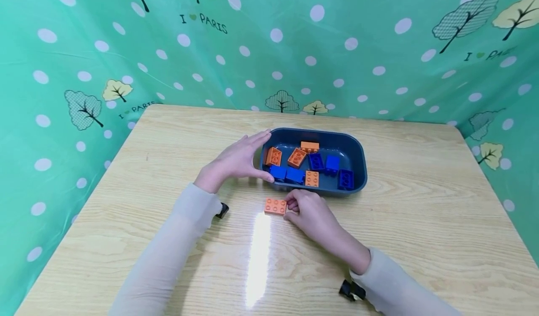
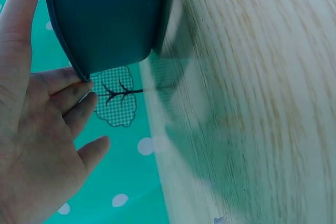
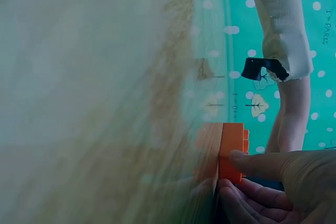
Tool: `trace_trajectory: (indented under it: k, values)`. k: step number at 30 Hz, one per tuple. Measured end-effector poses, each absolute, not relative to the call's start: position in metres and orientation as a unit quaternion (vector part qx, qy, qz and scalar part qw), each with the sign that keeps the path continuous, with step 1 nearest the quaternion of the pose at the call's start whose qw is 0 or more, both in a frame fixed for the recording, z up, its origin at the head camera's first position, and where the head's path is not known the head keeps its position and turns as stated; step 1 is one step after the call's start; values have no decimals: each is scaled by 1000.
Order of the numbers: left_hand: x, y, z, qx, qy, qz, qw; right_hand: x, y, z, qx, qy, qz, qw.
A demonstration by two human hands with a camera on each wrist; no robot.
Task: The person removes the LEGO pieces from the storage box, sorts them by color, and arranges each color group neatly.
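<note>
On the table in front of the container lies an orange toy brick (image 1: 275,206), studs up. My right hand (image 1: 310,212) pinches its right end between thumb and fingers. The right wrist view shows the thumb against the orange brick (image 3: 231,145) and the other fingers low beside it. At the left end of the dark blue container (image 1: 362,166), my left hand (image 1: 236,159) holds the rim, thumb at the front corner and fingers at the back one. In the left wrist view several fingers of the left hand (image 2: 42,135) meet the rim of the container (image 2: 105,19).
Inside the container lie several orange bricks (image 1: 296,157) and blue bricks (image 1: 332,163). The wooden table (image 1: 421,204) carries a bright light reflection in front. A green dotted cloth (image 1: 294,49) hangs behind the table and at its sides.
</note>
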State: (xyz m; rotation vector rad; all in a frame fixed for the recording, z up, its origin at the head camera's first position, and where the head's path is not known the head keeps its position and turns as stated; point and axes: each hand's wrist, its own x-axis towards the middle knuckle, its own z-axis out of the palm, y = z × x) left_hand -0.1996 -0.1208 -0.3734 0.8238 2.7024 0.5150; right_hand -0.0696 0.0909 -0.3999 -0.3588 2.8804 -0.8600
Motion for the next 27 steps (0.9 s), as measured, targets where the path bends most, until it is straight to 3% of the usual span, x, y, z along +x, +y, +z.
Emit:
trace_trajectory:
  k: [16, 27]
  values:
    - [-202, -122, -373, 281, 935, 177, 128, -71, 89, -398, -128, 960, -247, 33]
    - [-201, -121, -372, 289, 933, 173, 127, -68, 103, -389, -110, 941, -314, 60]
